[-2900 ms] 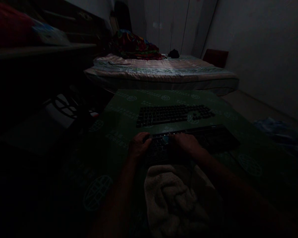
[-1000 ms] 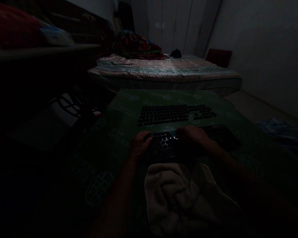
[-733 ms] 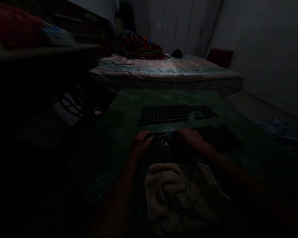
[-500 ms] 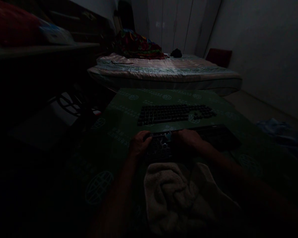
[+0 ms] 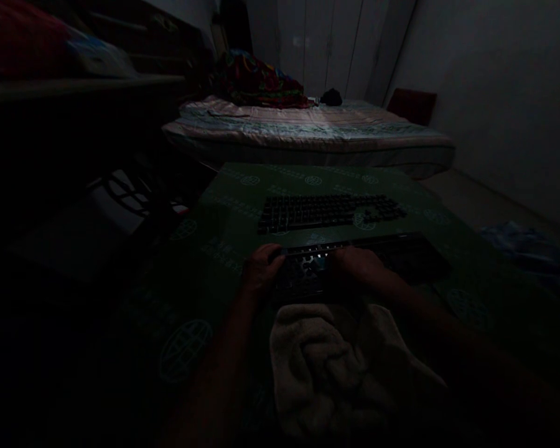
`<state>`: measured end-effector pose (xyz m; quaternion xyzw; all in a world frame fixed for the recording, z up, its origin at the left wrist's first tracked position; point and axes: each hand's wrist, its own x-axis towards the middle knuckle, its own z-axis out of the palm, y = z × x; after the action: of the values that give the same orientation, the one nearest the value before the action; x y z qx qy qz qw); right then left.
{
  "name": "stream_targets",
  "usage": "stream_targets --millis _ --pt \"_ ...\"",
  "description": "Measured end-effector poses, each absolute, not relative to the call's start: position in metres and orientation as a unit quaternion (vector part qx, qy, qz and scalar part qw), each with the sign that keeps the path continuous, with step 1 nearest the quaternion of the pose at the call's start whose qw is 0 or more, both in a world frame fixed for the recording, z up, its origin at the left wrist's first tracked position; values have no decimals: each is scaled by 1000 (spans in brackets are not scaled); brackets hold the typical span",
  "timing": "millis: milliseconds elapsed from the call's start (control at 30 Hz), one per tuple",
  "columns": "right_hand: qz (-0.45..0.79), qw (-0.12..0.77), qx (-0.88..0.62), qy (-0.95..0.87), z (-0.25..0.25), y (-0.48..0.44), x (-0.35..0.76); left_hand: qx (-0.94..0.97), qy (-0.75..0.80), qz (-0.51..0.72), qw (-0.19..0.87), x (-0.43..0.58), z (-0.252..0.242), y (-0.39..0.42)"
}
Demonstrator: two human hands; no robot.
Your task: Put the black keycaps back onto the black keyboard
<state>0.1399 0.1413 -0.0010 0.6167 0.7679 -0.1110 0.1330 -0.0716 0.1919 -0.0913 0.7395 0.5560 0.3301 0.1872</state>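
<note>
A black keyboard base [image 5: 413, 255] with its keycaps off lies across the green table, in dim light. My left hand [image 5: 261, 267] grips its left end, thumb on the near side of the edge. My right hand [image 5: 357, 264] is closed over the middle of the base, with its fingertips mostly hidden. A small pale teal thing [image 5: 321, 262] shows at those fingertips, too dark to name for certain. Beyond the base, black keycaps [image 5: 308, 210] are laid out in keyboard order. A crumpled beige cloth [image 5: 326, 367] lies on the near side of the base.
The green table [image 5: 228, 218] bears white printed globes and writing. Behind it stands a bed [image 5: 308, 134] with a dark red flowered blanket [image 5: 261, 81]. A shelf [image 5: 84, 84] with bags is at the left. Blue fabric [image 5: 527, 249] lies at the right.
My right hand has shifted slightly right and down over the keyboard base, and the teal thing has moved with it. My left hand stays on the left end.
</note>
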Motion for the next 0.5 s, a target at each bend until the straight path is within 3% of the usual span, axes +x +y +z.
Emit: stream_targets --millis 233,500 --pt "-140 162 630 746 5 136 153 739 553 335 190 -71 -93 192" --pt "-147 59 678 718 11 144 175 733 554 343 195 -71 -93 192"
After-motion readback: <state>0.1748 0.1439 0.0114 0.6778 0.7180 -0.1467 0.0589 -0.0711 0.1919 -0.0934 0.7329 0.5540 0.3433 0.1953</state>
